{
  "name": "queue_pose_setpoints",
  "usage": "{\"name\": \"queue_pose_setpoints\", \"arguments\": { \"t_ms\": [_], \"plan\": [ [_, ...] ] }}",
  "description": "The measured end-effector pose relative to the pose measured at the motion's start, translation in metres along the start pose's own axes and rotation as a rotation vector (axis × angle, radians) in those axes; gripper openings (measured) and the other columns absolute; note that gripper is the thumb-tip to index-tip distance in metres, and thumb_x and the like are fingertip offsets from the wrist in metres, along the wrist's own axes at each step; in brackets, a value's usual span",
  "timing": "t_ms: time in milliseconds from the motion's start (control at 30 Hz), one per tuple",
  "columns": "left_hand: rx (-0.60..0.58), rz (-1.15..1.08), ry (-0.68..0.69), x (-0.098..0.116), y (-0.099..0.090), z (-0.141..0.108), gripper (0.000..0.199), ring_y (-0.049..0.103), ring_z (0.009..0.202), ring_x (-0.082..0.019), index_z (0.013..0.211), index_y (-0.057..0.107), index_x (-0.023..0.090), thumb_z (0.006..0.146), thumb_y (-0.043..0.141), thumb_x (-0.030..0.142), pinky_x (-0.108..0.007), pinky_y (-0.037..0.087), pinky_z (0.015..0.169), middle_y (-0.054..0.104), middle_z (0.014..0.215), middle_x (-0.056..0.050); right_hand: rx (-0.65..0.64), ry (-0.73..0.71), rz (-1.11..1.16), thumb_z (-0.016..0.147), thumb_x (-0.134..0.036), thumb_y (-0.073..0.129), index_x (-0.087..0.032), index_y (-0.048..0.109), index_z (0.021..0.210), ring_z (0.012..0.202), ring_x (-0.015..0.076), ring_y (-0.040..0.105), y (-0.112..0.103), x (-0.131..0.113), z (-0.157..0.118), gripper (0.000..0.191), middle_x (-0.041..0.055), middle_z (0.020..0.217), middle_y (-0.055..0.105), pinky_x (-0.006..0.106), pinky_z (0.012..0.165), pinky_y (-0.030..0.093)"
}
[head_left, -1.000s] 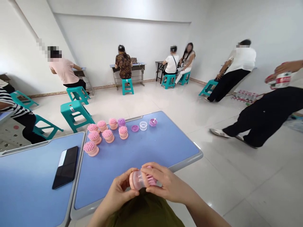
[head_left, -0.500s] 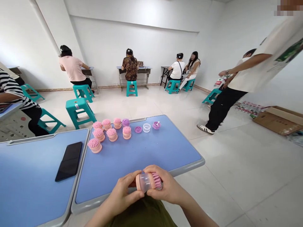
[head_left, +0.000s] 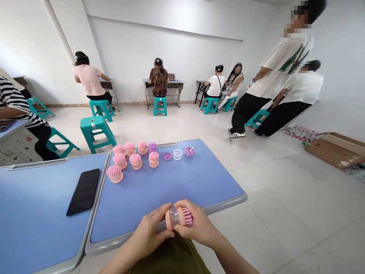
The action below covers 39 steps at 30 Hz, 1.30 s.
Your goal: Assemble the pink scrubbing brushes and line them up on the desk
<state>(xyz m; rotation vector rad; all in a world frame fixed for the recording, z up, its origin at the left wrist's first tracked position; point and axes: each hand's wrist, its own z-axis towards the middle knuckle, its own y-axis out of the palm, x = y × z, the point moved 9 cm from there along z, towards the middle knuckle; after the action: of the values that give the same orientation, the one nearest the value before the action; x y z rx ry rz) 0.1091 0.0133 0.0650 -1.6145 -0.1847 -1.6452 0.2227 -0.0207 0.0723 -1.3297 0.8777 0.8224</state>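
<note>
Just over the near edge of the blue table [head_left: 171, 186], I hold a scrub brush [head_left: 175, 218] on its side between both hands. It has pink bristles, peach rings and a clear middle section. My left hand [head_left: 152, 226] grips the peach end at the left, with thumb and fingers closed around it. My right hand [head_left: 198, 223] is wrapped round the bristle end at the right. On the table lie a purple disc [head_left: 167, 156], a clear white ring [head_left: 177, 154] and a purple bristle head [head_left: 189, 152] with a white stem sticking up.
Several pink-and-peach brushes [head_left: 115, 174] and one purple brush [head_left: 152, 147] stand at the table's far left. A black phone [head_left: 83, 192] lies on the adjoining table. Beyond are green stools [head_left: 97, 131], seated people, two standing people at right and a cardboard box [head_left: 336, 149].
Both hands keep their grip on the brush, which has barely shifted. At the right, a standing person has moved leftward and farther off, revealing another person. My view has turned slightly.
</note>
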Motion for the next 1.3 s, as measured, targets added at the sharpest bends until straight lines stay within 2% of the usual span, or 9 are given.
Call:
{"name": "queue_pose_setpoints", "arguments": {
  "t_ms": [100,200,467,600,833,933,1100,1233,1300],
  "plan": [
    [0.06,0.212,0.217,0.006,0.001,-0.005,0.055,0.054,0.114,-0.024,0.134,0.037,0.032,0.084,0.058,0.024,-0.035,0.044,0.096,0.055,0.129,-0.007,-0.011,0.186,0.121,0.059,-0.013,0.06,-0.022,0.054,0.094,0.056,0.0115,0.048,0.005,0.018,-0.001,0.036,-0.0052,0.067,0.054,0.023,0.054,0.043],
    [0.103,0.245,0.315,0.01,-0.001,-0.007,0.052,0.057,0.112,-0.022,0.134,0.036,0.033,0.087,0.054,0.026,-0.033,0.047,0.093,0.058,0.126,-0.007,-0.002,0.165,0.178,0.06,-0.013,0.059,-0.022,0.054,0.096,0.059,0.0114,0.049,0.007,0.018,-0.002,0.037,-0.0047,0.07,0.054,0.023,0.057,0.044],
    [-0.13,-0.157,-0.054,0.001,0.001,0.003,0.067,0.063,0.095,-0.026,0.125,0.05,0.018,0.075,0.051,0.063,-0.031,0.053,0.079,0.066,0.107,-0.01,-0.021,-0.355,-0.001,0.064,-0.009,0.059,-0.025,0.049,0.104,0.093,0.019,0.058,0.006,-0.022,-0.01,0.044,0.0042,0.103,0.058,0.03,0.081,0.047],
    [-0.187,-0.209,-0.072,-0.002,0.007,-0.001,0.063,0.065,0.086,-0.024,0.123,0.05,0.016,0.08,0.045,0.062,-0.029,0.054,0.073,0.068,0.098,-0.007,-0.053,-0.418,-0.052,0.068,-0.009,0.059,-0.024,0.049,0.105,0.099,0.0201,0.056,0.009,-0.027,-0.013,0.041,0.0064,0.108,0.057,0.033,0.086,0.045],
    [0.081,0.358,0.353,0.007,0.003,-0.009,0.052,0.05,0.12,-0.023,0.138,0.029,0.028,0.091,0.047,0.019,-0.037,0.044,0.098,0.052,0.132,-0.01,-0.021,0.194,0.295,0.065,-0.019,0.061,-0.02,0.053,0.099,0.064,0.0152,0.055,0.016,0.026,-0.001,0.035,-0.0019,0.073,0.058,0.028,0.061,0.047],
    [0.098,0.393,0.489,0.016,0.006,-0.013,0.055,0.041,0.127,-0.022,0.139,0.027,0.032,0.091,0.042,0.01,-0.038,0.04,0.102,0.049,0.135,-0.007,-0.062,0.282,0.537,0.067,-0.025,0.058,-0.019,0.05,0.099,0.056,0.0132,0.053,0.026,0.03,0.001,0.033,-0.0035,0.065,0.056,0.027,0.055,0.046],
    [0.133,-0.128,0.143,-0.006,-0.007,-0.004,0.074,0.036,0.129,-0.029,0.142,0.018,0.031,0.08,0.053,0.054,-0.041,0.04,0.1,0.027,0.148,-0.011,0.059,0.101,0.299,0.062,-0.019,0.064,-0.021,0.053,0.102,0.07,0.0149,0.054,0.006,0.017,0.004,0.041,-0.0004,0.085,0.059,0.028,0.066,0.045],
    [0.132,-0.518,-0.289,-0.035,-0.002,0.0,0.068,0.05,0.117,-0.031,0.132,0.044,0.019,0.079,0.05,0.061,-0.043,0.044,0.096,0.051,0.132,-0.013,0.072,0.003,0.132,0.064,-0.019,0.064,-0.022,0.053,0.103,0.078,0.0173,0.056,0.005,0.01,0.003,0.041,0.0014,0.094,0.061,0.029,0.073,0.046],
    [0.08,-0.613,-0.382,-0.038,0.004,0.001,0.063,0.057,0.108,-0.032,0.122,0.056,0.016,0.076,0.056,0.059,-0.043,0.047,0.092,0.064,0.117,-0.01,0.068,-0.025,0.095,0.065,-0.018,0.064,-0.023,0.053,0.104,0.081,0.0177,0.057,0.007,0.009,0.003,0.041,0.0018,0.097,0.061,0.029,0.075,0.046]
  ]
}}
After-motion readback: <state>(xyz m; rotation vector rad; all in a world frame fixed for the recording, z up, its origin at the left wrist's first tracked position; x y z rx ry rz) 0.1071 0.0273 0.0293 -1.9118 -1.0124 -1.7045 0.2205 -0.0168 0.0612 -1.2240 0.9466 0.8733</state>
